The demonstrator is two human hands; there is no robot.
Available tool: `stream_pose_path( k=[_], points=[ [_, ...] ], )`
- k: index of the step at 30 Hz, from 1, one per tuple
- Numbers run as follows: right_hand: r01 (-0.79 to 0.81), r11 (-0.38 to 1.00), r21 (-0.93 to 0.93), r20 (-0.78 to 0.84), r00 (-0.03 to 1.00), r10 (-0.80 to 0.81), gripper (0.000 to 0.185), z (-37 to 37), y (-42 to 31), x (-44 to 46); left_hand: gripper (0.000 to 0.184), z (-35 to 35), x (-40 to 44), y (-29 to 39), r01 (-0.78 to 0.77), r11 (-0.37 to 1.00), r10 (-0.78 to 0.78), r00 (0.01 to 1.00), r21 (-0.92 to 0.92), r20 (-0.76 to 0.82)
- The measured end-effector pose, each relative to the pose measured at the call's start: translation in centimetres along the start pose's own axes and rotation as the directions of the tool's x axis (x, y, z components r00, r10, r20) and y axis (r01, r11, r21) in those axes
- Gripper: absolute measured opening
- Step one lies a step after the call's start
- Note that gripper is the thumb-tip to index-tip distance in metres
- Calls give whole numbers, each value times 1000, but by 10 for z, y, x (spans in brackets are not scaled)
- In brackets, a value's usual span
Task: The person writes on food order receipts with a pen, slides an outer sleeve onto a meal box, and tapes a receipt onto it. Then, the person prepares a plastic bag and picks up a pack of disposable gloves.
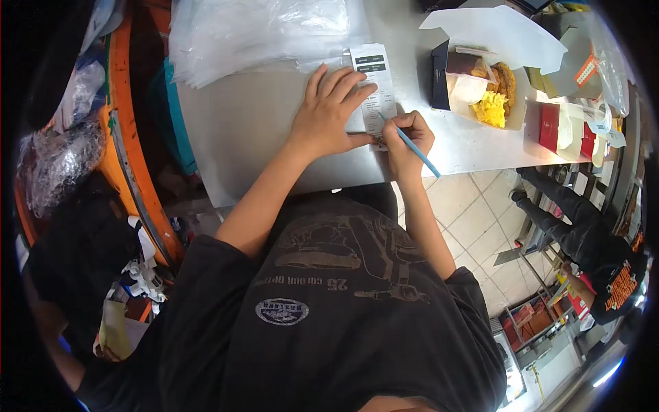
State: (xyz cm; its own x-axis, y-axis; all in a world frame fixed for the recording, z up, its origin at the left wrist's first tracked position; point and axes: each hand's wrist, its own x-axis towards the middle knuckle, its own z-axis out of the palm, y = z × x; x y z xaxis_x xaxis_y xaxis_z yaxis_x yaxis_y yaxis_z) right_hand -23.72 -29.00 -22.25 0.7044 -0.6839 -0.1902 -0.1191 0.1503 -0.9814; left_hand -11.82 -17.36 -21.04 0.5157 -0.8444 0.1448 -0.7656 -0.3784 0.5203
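Observation:
A long printed paper slip point(371, 65) lies on the metal table point(254, 117). My left hand point(329, 113) rests flat with its fingers spread, its fingertips and thumb touching the slip's left side. In my right hand point(408, 141) is a light blue pen point(420, 156), pinched between the fingers, with its tip on the lower part of the slip. The slip's bottom end is partly covered by my fingers.
Clear plastic bags point(261, 34) are piled at the back left. An open box point(443, 75) with food stands at the right, beside small red and white boxes point(549, 127). Another person point(583, 247) is at the far right, and a dark-clothed person point(82, 254) at the left.

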Motion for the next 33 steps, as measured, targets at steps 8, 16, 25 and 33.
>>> stream_pose_path(
  k=[8,16,25,33],
  points=[
    [76,911,-406,6,997,-81,14,4,-18,-6,70,0,1,0,-1,1000,1,1000,-10,-11],
    [62,895,-442,96,995,-21,12,0,-19,-10,69,2,0,-1,5,1000,-5,1000,-15,-3],
    [81,524,-848,164,980,113,31,0,-59,27,106,26,-11,-10,-193,971,126,917,-143,-379],
    [302,739,-603,-123,880,-459,12,-107,-131,68,75,-17,41,18,-153,988,155,985,37,-70]
  ],
)
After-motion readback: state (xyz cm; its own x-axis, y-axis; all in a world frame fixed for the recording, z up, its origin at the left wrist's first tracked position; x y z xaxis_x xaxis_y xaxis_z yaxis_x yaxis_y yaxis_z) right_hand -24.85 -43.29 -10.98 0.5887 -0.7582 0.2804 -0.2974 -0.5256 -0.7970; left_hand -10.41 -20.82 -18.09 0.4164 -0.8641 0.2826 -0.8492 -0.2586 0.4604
